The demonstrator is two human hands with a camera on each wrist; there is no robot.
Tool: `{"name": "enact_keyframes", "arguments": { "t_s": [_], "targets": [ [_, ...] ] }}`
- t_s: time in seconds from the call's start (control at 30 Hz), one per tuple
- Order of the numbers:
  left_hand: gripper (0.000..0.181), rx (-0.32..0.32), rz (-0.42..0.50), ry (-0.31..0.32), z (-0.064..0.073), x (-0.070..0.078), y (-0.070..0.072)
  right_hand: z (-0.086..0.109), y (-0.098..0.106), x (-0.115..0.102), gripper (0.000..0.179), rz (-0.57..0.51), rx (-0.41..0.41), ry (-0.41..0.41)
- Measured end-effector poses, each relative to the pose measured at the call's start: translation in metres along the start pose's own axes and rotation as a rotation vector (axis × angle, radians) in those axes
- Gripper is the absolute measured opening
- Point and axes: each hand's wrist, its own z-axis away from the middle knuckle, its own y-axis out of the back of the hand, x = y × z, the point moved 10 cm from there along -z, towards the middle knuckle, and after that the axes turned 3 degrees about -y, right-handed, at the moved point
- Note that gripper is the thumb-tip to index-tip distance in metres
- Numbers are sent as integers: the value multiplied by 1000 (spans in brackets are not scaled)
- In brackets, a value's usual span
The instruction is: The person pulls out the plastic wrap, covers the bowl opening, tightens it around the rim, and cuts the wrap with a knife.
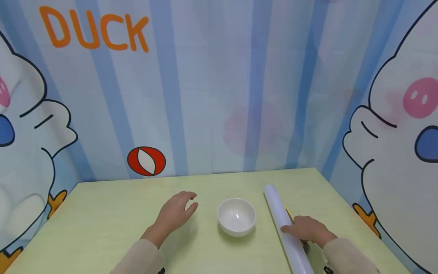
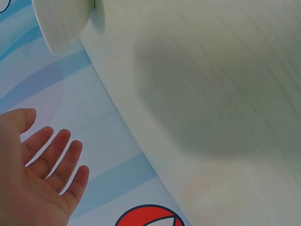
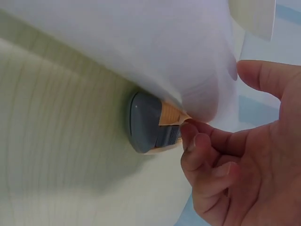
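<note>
A: What is the right hand (image 1: 308, 229) doing?

B: It is resting on a long white roll (image 1: 285, 227) that is lying on the table (image 1: 102, 213) just right of the bowl (image 1: 237, 215). From the wrist view the fingers (image 3: 207, 155) are curling under the roll's edge with the thumb reaching over the top, so I'd say they are closing on it rather than gripping it firmly yet.

A: And that grey thing?

B: A grey-and-yellow object (image 3: 150, 125) is lying under the roll, touching it; I cannot tell what it is.

A: The other hand?

B: The left hand (image 1: 176, 213) is hovering left of the bowl, fingers (image 2: 56, 155) spread and relaxed, holding nothing.

A: Any advice?

B: Lifting the roll near its middle and keeping it level is probably wise, since the bowl is sitting close beside it.
</note>
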Motion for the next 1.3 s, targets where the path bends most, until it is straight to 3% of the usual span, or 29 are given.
{"name": "enact_keyframes", "arguments": {
  "t_s": [0.23, 0.53, 0.8, 1.1, 1.3],
  "targets": [
    [28, -93, 34, 24, 10, -10, -10, 6, -3, -7, 44, -106, 18, 11],
    [28, -108, 39, 43, 16, -13, -4, -3, -5, -28, 61, -61, 84, 62],
    [29, -145, 31, 55, 21, -21, -8, -18, 0, -38, 32, -176, 117, 66],
    [27, -115, 73, 69, 19, -31, -8, -37, 9, -59, 29, -153, 155, 111],
    [28, -140, 84, 62, 17, -33, -14, -51, 8, -74, 26, -108, 170, 129]
  ]
}}
